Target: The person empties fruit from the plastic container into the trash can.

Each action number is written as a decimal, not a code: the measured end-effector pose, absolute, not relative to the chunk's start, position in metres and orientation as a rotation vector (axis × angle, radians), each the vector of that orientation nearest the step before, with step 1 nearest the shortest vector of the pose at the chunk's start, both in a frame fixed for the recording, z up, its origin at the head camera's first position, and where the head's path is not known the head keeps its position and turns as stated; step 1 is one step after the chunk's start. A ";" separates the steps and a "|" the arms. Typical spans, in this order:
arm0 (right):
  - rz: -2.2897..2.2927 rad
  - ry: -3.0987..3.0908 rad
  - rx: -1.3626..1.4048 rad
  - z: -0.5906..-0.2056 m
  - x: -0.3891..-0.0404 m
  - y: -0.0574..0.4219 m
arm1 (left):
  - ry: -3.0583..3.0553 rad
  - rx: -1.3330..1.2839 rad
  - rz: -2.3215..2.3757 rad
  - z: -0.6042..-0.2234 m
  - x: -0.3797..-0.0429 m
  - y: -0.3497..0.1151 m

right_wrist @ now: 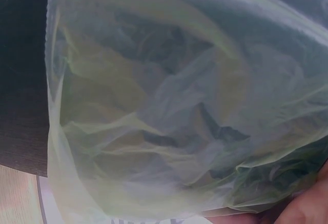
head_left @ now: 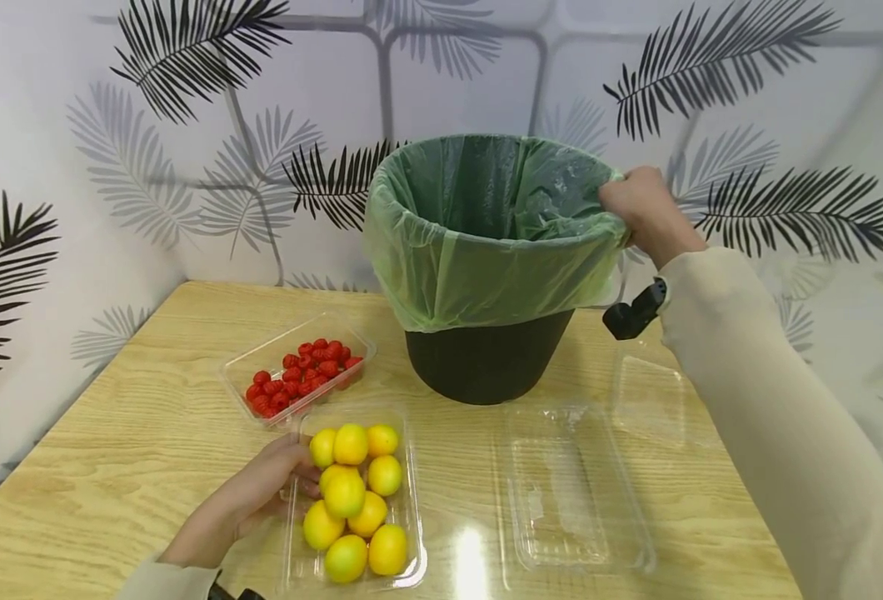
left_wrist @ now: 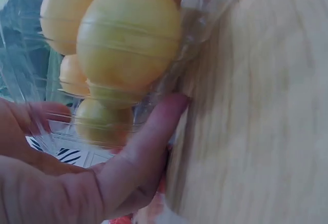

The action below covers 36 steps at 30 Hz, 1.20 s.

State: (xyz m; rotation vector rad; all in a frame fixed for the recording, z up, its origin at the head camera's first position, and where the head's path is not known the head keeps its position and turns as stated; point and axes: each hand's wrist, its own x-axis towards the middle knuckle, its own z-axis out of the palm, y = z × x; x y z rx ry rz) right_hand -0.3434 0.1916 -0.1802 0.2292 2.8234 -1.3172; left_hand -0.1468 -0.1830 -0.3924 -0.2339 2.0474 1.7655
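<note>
My left hand (head_left: 250, 487) grips the left side of a clear plastic container (head_left: 414, 487) holding several small yellow lemons (head_left: 345, 496). In the left wrist view, fingers (left_wrist: 138, 155) reach around the container's wall and low beside the wooden table. At the back, my right hand (head_left: 647, 208) grips the right rim of a black trash bin (head_left: 479, 362), over its pale green bag (head_left: 486, 279). That bag (right_wrist: 179, 90) fills most of the right wrist view, and only a bit of the hand (right_wrist: 307, 203) shows at the lower right corner.
A clear container (head_left: 366, 346) of red raspberries (head_left: 299, 375) sits to the left of the bin. Right of the lemons lies a clear plastic container (head_left: 561, 500), with another clear plastic piece (head_left: 651, 396) behind it. A patterned wall (head_left: 321, 75) stands behind the wooden table (head_left: 149, 400).
</note>
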 end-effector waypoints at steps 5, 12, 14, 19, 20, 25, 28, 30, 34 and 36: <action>-1.321 2.822 0.224 -0.180 -0.342 0.191 | 1.894 -0.182 1.871 -0.396 -0.145 -0.190; -1.315 2.826 0.214 -0.179 -0.341 0.192 | 1.752 -0.099 1.933 -0.399 -0.143 -0.196; -1.311 2.828 0.213 -0.179 -0.342 0.192 | 1.724 -0.076 1.956 -0.400 -0.144 -0.198; -1.313 2.828 0.217 -0.180 -0.343 0.192 | 1.652 -0.022 2.012 -0.405 -0.145 -0.203; -1.321 2.824 0.218 -0.180 -0.343 0.192 | 1.642 -0.022 2.021 -0.406 -0.146 -0.203; -1.336 2.810 0.205 -0.181 -0.342 0.192 | 1.622 -0.028 2.058 -0.410 -0.146 -0.204; -1.334 2.820 0.195 -0.182 -0.342 0.193 | 1.616 -0.036 2.075 -0.412 -0.146 -0.203; -1.336 2.821 0.197 -0.181 -0.342 0.193 | 1.606 -0.031 2.083 -0.413 -0.146 -0.203; -1.326 2.818 0.213 -0.180 -0.341 0.193 | 1.582 -0.021 2.094 -0.414 -0.147 -0.202; -1.318 2.815 0.218 -0.180 -0.342 0.193 | 1.574 -0.021 2.098 -0.414 -0.147 -0.202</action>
